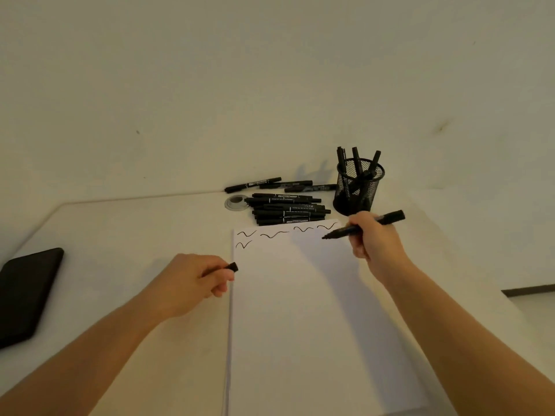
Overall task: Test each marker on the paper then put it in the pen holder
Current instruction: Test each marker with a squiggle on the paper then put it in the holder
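Paper (315, 310) is lying lower centre; right hand (372, 238) is gripping an uncapped marker (363, 226) above it, left hand (192, 280) is pinching the cap (232, 267).

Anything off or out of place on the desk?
Nothing stands out. Right hand holds an uncapped marker over the paper, left hand holds its cap; the holder stands upright.

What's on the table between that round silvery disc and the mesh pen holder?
In the head view, a pile of black markers lies on its side between the silvery disc and the mesh pen holder, just above the paper's top edge.
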Tool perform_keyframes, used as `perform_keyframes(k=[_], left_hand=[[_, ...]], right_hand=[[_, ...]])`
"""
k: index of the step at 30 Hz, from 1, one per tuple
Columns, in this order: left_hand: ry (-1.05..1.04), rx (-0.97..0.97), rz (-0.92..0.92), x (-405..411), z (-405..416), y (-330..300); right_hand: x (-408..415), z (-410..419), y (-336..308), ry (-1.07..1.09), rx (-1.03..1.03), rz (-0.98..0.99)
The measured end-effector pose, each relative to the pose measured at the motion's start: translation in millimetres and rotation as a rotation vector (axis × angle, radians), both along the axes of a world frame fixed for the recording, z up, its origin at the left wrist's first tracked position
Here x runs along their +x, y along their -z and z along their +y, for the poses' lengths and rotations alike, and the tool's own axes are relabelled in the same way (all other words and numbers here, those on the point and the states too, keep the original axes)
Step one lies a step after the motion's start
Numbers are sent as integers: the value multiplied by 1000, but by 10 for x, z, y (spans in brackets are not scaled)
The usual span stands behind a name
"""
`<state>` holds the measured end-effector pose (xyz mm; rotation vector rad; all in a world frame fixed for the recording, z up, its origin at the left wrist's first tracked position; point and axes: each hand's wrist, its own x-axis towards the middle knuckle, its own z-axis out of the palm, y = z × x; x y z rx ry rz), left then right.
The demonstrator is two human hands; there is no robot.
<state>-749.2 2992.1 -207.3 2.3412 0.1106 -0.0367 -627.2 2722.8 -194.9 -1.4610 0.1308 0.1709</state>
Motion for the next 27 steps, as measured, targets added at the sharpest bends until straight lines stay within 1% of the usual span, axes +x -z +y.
perform_keyframes(k=[2,3,6,9,13,16,19,25,27], left_hand=[[27,84,-46,62,-49,76],[26,130,-89,100,-98,112],[36,221,-205,203,-212,195],[134,263,-256,258,-274,276],[177,275,-308,279,-262,325],[179,339,-320,295,-253,346],[187,335,-316,304,-239,371],[184,322,-312,328,-213,403],[180,319,-309,331,-210,405]], right_hand=[[-17,157,62,-128,-218,-95],[-25,243,82,-182,-273,-134],[-15,468,124,-224,-272,-172],[-27,723,187,-240,-245,-155],[-9,930,274,-134,-196,-210],[14,942,348,-109,-240,-307],[18,945,409,-117,-308,-387],[24,983,443,-282,-386,-509],[37,980,458,-276,-444,-528]])
